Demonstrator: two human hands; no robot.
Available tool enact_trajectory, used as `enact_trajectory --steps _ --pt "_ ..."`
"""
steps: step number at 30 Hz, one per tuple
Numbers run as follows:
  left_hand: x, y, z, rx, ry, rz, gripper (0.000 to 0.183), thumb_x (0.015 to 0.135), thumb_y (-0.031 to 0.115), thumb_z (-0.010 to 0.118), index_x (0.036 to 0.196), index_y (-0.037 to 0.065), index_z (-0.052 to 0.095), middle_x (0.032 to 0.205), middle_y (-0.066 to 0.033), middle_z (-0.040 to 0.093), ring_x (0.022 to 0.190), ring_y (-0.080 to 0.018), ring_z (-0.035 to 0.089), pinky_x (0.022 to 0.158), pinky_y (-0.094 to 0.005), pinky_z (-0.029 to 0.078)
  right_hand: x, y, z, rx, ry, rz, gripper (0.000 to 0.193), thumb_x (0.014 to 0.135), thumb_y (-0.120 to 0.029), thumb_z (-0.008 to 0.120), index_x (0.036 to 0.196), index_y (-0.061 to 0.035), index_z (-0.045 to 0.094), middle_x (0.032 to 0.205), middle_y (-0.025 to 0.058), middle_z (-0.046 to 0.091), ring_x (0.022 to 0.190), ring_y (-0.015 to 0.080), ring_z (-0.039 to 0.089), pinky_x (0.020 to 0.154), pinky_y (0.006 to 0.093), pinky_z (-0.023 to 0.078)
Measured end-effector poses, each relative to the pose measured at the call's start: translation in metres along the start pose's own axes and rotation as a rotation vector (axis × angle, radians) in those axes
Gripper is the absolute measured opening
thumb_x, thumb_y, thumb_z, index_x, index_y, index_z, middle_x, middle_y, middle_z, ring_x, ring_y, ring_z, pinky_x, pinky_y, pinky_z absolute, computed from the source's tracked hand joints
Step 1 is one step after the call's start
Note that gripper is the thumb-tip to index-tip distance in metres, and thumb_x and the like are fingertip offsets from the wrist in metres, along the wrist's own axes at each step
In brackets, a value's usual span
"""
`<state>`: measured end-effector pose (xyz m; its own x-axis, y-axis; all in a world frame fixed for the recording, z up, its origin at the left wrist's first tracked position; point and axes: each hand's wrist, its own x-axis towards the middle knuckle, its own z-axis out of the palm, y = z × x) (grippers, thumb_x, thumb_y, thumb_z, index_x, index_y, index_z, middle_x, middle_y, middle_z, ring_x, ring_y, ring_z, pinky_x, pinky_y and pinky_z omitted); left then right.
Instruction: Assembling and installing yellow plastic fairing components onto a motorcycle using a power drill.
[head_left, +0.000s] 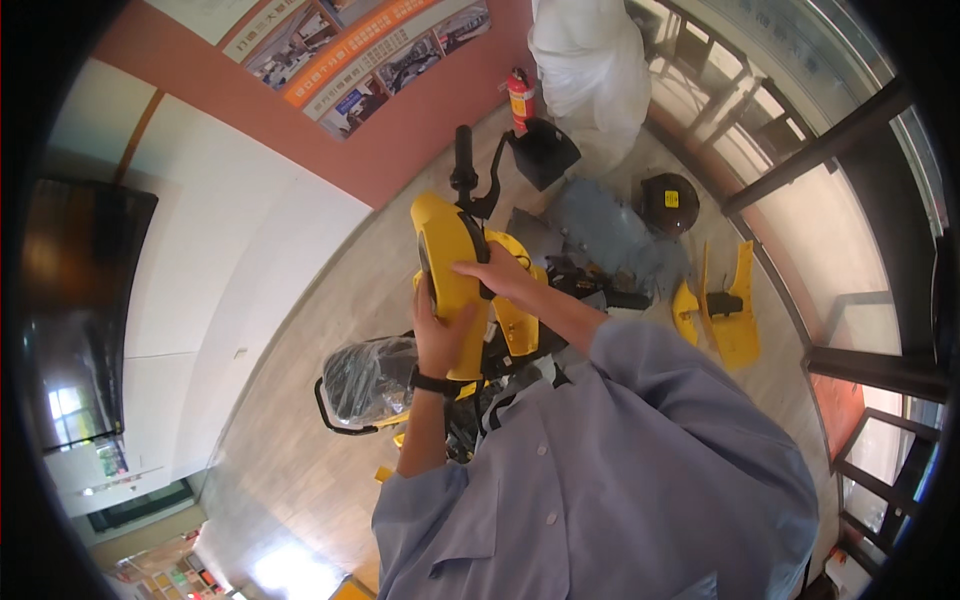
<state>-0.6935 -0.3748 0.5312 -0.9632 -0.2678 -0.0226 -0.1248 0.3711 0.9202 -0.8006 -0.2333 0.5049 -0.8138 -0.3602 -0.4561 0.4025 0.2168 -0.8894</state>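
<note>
A long yellow plastic scooter panel (447,240) with black edging is gripped between my two hands. My left hand (441,335) clasps its lower left side, with a dark band on the wrist. My right hand (500,274) grips the right edge, thumb over the yellow face and the other fingers mostly hidden behind. Beyond its top end stands a scooter handlebar grip (463,160) with a black lever (491,185). Under my hands is a partly taken-apart scooter with more yellow bodywork (517,325). Its seat (370,380), wrapped in clear plastic, lies left of my left wrist.
Loose yellow panels (737,335) lie on the floor at right. A dark helmet (670,204) rests beside a grey-blue cloth (600,222). Farther off are a black box-shaped part (543,154), a red fire extinguisher (520,100) and a white-covered object (590,70). Glass doors line the right.
</note>
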Motion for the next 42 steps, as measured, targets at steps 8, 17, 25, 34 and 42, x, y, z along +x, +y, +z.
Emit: enact_trajectory --steps 8,17,25,34,42 --pt "-0.044 -0.008 0.013 0.302 0.045 -0.059 0.121 0.057 0.030 0.092 0.152 0.002 0.023 0.148 -0.0260 0.037 0.137 -0.0421 0.040 0.108 -0.0464 0.042 -0.017 0.024 -0.021 0.496 -0.187 -0.012 0.063 0.090 -0.025 0.074 0.139 0.0020 0.046 0.130 0.0121 0.060 0.119 0.0211 0.059 0.099 0.0323 0.048" --pt "-0.046 0.014 0.016 0.148 0.112 -0.094 0.114 0.057 0.032 0.091 0.147 0.000 0.029 0.133 -0.0249 0.053 0.123 -0.0386 0.055 0.098 -0.0452 0.049 -0.031 0.002 -0.038 0.108 -0.195 -0.156 0.076 0.086 -0.035 0.079 0.141 0.0029 0.044 0.134 0.0135 0.059 0.123 0.0222 0.057 0.104 0.0332 0.045" --pt "-0.026 0.001 -0.008 0.449 -0.059 0.102 0.111 0.055 0.036 0.092 0.146 0.005 0.036 0.142 -0.0236 0.047 0.126 -0.0445 0.050 0.102 -0.0485 0.047 -0.046 0.044 -0.035 0.283 -0.004 -0.149 0.063 0.087 -0.028 0.078 0.135 0.0005 0.049 0.109 0.0081 0.065 0.102 0.0169 0.062 0.092 0.0318 0.048" --pt "-0.028 -0.009 0.003 0.410 -0.052 0.069 0.108 0.061 0.042 0.089 0.148 0.005 0.035 0.146 -0.0229 0.042 0.131 -0.0411 0.048 0.105 -0.0459 0.046 -0.043 0.041 -0.035 0.206 0.106 -0.123 0.063 0.085 -0.027 0.079 0.131 0.0010 0.047 0.107 0.0096 0.063 0.092 0.0158 0.062 0.079 0.0288 0.050" --pt "-0.026 -0.020 -0.011 0.351 -0.129 0.036 0.110 0.061 0.044 0.089 0.149 0.006 0.035 0.149 -0.0216 0.041 0.135 -0.0380 0.047 0.107 -0.0450 0.045 -0.044 0.034 -0.028 0.226 0.095 -0.153 0.076 0.082 -0.026 0.082 0.136 0.0053 0.039 0.119 0.0141 0.061 0.109 0.0207 0.061 0.094 0.0327 0.049"
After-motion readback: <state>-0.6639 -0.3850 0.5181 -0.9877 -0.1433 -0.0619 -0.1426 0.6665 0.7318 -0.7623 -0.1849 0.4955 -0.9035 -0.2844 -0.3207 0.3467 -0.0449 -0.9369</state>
